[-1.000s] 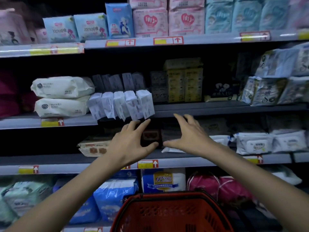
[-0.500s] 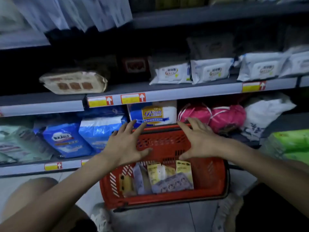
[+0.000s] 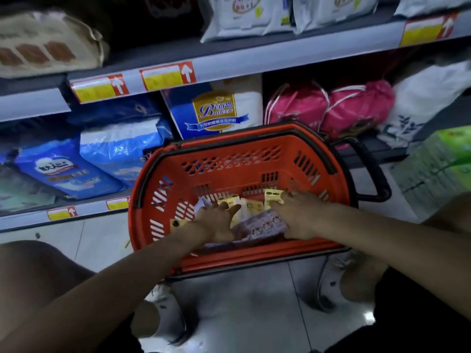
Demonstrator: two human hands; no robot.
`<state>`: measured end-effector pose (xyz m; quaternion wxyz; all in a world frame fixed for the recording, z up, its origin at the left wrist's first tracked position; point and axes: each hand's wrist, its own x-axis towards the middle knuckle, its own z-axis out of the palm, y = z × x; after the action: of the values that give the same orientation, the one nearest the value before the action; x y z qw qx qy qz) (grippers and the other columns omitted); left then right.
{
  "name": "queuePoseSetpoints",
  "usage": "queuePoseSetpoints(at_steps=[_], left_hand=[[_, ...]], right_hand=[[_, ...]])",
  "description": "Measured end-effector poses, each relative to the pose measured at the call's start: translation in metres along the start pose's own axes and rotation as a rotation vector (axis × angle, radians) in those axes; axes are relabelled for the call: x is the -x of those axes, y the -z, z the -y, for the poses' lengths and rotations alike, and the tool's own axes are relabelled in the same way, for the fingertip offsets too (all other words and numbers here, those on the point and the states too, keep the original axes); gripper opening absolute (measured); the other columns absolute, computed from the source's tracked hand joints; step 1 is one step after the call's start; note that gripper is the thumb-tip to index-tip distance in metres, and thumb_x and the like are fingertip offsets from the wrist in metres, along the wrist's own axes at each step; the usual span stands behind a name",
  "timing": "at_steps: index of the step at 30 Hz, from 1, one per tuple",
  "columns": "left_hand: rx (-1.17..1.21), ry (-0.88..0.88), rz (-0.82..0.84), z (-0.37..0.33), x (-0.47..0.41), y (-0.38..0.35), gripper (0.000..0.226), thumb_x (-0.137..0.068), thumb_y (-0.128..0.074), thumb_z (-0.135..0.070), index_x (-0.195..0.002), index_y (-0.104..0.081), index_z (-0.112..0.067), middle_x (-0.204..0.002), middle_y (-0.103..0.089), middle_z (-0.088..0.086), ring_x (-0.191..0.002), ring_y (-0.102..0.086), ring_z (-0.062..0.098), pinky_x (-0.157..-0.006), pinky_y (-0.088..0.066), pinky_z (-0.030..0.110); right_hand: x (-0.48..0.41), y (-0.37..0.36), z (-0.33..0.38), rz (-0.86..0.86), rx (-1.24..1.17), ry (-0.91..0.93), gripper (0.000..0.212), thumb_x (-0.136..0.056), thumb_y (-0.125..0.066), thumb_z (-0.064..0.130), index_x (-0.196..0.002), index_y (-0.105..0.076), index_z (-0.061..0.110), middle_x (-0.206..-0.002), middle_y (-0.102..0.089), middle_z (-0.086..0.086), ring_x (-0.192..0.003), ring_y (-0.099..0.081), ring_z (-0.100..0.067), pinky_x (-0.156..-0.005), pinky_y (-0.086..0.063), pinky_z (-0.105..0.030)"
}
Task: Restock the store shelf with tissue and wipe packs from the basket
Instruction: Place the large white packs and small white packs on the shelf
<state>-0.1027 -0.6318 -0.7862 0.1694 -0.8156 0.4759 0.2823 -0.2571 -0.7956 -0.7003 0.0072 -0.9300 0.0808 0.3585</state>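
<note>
Crouching over red slotted plastic basket (image 3: 230, 163) on the floor — my left hand (image 3: 216, 223) lay spread on small yellow-tagged packs (image 3: 272, 197) inside; right hand (image 3: 298, 218) touched the purple patterned flat pack (image 3: 262, 226) — couldn't tell its grip.

Bare left hand (image 3: 216, 224) and right hand (image 3: 297, 219), bare knees, white perforated clogs (image 3: 167, 315), dark shorts (image 3: 418, 317).
</note>
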Motion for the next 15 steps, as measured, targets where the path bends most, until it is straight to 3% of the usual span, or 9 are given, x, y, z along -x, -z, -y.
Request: queuePoseSetpoints(at_steps=[2, 7, 11, 15], left_hand=[[0.04, -0.016, 0.095, -0.002, -0.018, -0.009, 0.099, -0.089, -0.052, -0.076, -0.166, -0.014, -0.026, -0.157, -0.042, 0.016, -0.143, -0.042, 0.044, -0.114, -0.033, 0.065], [0.05, 0.008, 0.203, -0.006, -0.048, -0.022, 0.089, -0.088, -0.06, -0.07, -0.154, -0.037, -0.015, -0.146, -0.057, 0.01, -0.13, -0.057, 0.035, -0.103, -0.047, 0.049], [0.12, -0.028, 0.244, -0.016, -0.063, -0.025, 0.058, -0.093, -0.063, -0.059, -0.13, -0.06, -0.014, -0.124, -0.069, 0.005, -0.107, -0.064, 0.024, -0.081, -0.041, 0.03], [0.299, 0.014, 0.303, -0.021, -0.079, -0.033, 0.022, -0.094, -0.071, -0.034, -0.105, -0.062, -0.016, -0.085, -0.063, -0.003, -0.087, -0.057, 0.016, -0.063, -0.042, 0.02]], right_hand=[[0.0, -0.004, 0.001, 0.04, -0.001, 0.03, 0.063, -0.1, -0.056, 0.039, -0.155, -0.034, 0.018, -0.148, -0.044, -0.014, -0.132, -0.049, -0.037, -0.106, -0.047, -0.045], [0.002, -0.003, -0.006, 0.05, 0.029, 0.072, 0.042, -0.103, -0.053, 0.039, -0.139, -0.051, 0.017, -0.133, -0.058, -0.011, -0.12, -0.059, -0.033, -0.088, -0.051, -0.039], [0.0, -0.002, -0.014, 0.052, 0.042, 0.053, 0.04, -0.103, -0.053, 0.035, -0.139, -0.051, 0.017, -0.131, -0.06, -0.01, -0.117, -0.061, -0.032, -0.082, -0.051, -0.038], [-0.001, -0.003, -0.019, 0.032, 0.042, 0.044, 0.038, -0.101, -0.055, 0.032, -0.137, -0.055, 0.019, -0.129, -0.063, -0.008, -0.114, -0.063, -0.03, -0.08, -0.05, -0.037]])
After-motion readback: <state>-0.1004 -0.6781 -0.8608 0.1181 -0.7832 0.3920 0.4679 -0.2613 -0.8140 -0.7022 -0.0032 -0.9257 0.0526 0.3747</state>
